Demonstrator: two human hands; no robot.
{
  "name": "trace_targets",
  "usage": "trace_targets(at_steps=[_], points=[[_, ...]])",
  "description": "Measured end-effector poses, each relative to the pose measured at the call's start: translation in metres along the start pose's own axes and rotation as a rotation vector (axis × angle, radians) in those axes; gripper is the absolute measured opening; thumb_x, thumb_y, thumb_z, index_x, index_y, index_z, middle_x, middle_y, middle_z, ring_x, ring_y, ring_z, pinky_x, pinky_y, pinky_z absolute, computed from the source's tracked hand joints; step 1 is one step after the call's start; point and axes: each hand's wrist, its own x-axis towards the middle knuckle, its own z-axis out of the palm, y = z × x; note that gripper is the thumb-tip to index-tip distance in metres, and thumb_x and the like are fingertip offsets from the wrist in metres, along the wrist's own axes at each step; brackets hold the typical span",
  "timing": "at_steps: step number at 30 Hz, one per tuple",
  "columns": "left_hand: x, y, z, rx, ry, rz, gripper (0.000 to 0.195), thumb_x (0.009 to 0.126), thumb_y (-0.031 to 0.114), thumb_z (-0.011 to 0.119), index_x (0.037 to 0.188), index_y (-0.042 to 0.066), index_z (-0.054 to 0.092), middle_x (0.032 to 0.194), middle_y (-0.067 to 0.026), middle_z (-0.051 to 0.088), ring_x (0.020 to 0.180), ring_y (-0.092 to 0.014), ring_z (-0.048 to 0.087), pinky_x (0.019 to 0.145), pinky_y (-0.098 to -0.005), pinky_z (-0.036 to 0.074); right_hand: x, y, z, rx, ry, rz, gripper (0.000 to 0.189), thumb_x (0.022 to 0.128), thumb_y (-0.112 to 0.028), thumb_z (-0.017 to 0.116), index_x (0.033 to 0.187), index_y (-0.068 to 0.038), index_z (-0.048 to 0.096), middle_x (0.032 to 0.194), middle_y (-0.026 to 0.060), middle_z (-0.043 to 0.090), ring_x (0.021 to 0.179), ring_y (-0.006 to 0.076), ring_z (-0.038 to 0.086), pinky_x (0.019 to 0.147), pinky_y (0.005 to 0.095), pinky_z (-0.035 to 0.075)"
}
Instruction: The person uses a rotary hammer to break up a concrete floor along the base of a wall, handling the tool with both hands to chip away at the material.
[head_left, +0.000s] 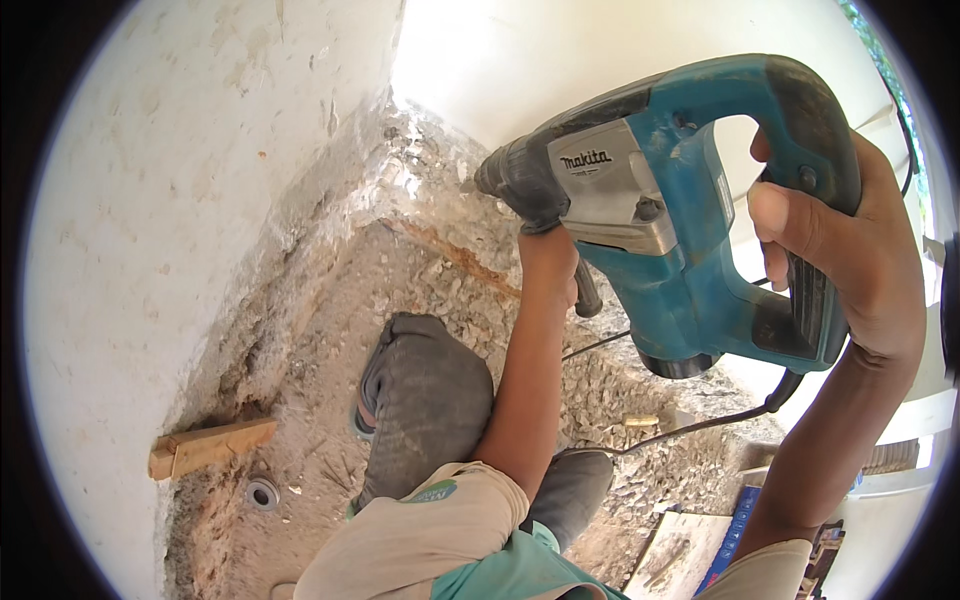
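A teal Makita rotary hammer (690, 195) spans the upper right of the view, its chuck (502, 176) pointing left at the broken base of the wall corner. I cannot make out the bit beyond the chuck. My right hand (862, 232) is wrapped around the rear D-handle, with the thumb across its inner side. Below the chuck, my left hand (551, 262) grips the black side handle (589, 292), and the tool body partly hides its fingers. From the handle's lower end a black power cord (697, 427) runs left past my knee.
Chipped rubble (450, 292) covers the floor along the plastered wall (165, 187). A wooden block (214, 446) and a grey pipe end (262, 493) lie at lower left. A pale board (675, 555) and a blue box (735, 532) bearing writing are at lower right.
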Motion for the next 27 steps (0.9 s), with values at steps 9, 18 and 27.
trace_targets(at_steps=[9, 18, 27], points=[[0.004, -0.002, -0.008, -0.030, -0.055, 0.020, 0.040, 0.084, 0.018, 0.071, 0.116, -0.002, 0.060, 0.108, -0.0094, 0.066, 0.094, -0.016, 0.063, 0.076, -0.0312, 0.049, -0.003, 0.006, 0.006, 0.008, 0.065, 0.034, 0.050, 0.069, -0.030, 0.083, 0.102, 0.000, 0.059, 0.068, 0.0045, 0.057, 0.053, 0.0114, 0.054, 0.051, 0.0233, 0.041], [0.011, -0.007, -0.008, -0.049, -0.005, 0.003, 0.022, 0.088, 0.009, 0.060, 0.107, -0.002, 0.060, 0.093, -0.0101, 0.065, 0.077, -0.017, 0.061, 0.063, -0.0311, 0.047, 0.007, 0.007, 0.002, -0.001, -0.033, -0.001, 0.047, 0.071, -0.033, 0.081, 0.098, -0.001, 0.059, 0.065, 0.0036, 0.057, 0.050, 0.0103, 0.053, 0.048, 0.0226, 0.041], [0.030, -0.004, -0.011, 0.017, 0.059, -0.040, 0.010, 0.087, 0.001, 0.051, 0.092, 0.000, 0.060, 0.074, -0.0086, 0.059, 0.054, -0.014, 0.050, 0.047, -0.0304, 0.038, 0.034, -0.002, 0.006, -0.045, -0.069, 0.005, 0.040, 0.076, -0.032, 0.076, 0.096, -0.001, 0.059, 0.065, 0.0039, 0.056, 0.049, 0.0093, 0.053, 0.046, 0.0218, 0.041]])
